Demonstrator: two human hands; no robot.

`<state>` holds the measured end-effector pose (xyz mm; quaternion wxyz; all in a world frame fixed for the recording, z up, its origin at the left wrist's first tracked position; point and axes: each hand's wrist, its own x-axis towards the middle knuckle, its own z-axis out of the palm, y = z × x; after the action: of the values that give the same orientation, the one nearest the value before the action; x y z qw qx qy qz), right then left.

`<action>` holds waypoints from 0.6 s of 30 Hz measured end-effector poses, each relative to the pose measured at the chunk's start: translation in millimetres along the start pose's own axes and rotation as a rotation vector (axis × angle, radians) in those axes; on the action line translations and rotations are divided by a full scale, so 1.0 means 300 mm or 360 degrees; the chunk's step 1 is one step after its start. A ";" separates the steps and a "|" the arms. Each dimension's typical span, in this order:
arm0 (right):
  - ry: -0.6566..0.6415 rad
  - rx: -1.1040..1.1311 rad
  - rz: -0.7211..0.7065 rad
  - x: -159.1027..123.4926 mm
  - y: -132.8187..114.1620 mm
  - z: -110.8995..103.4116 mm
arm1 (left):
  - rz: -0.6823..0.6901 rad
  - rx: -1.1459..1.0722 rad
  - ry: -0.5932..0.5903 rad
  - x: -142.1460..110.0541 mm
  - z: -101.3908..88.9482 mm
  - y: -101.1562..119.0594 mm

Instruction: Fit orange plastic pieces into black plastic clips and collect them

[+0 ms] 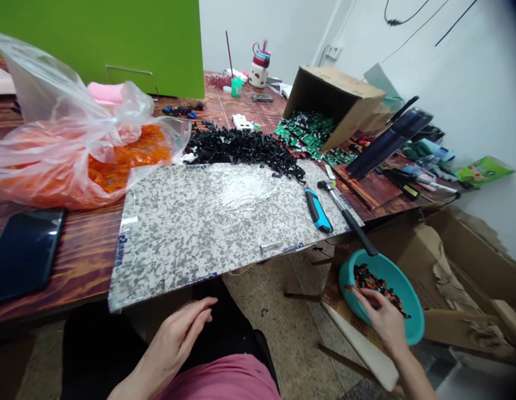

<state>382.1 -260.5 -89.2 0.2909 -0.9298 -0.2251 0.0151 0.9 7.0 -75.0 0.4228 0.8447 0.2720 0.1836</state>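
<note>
Your right hand [383,318], the nearer, pinches a small orange piece [352,288] at the left side of the teal basin [413,311], the piece's long axis roughly sideways; your left hand [177,333], fingers loosely together, apparently empty, is well left of the basin

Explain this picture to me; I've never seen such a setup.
There is no machine: each grip is a person's bare hand, seen from a camera on that person's head, looking forward and down. On the table lie a speckled board, a black heap, an orange-filled bag, a phone, a knife and a hammer. The left grip shows nothing held. The right grip pinches a small orange piece at the teal bowl, which contains black and orange bits.
</note>
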 end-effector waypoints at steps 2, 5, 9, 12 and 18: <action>0.0202 -0.0116 0.0195 0.027 0.116 -0.084 | 0.0026 -0.0012 0.0017 -0.002 0.000 -0.004; 0.0373 -0.0293 0.0538 0.055 0.250 -0.165 | 0.0051 -0.0028 0.0034 0.001 -0.002 0.002; 0.0346 -0.0242 0.0724 0.088 0.315 -0.161 | 0.0070 -0.0067 0.0048 0.007 -0.011 0.020; 0.0212 -0.0011 0.0595 0.090 0.238 -0.076 | 0.0057 -0.0113 0.0041 0.006 -0.008 0.033; -0.0701 0.0700 0.0023 -0.135 -0.236 0.192 | -0.0028 -0.0354 0.0062 0.005 0.067 0.082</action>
<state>307.7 -195.3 -102.4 0.4292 -0.8205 -0.2674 0.2665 20.3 -16.6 -66.4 0.5103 0.7864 0.2654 0.2254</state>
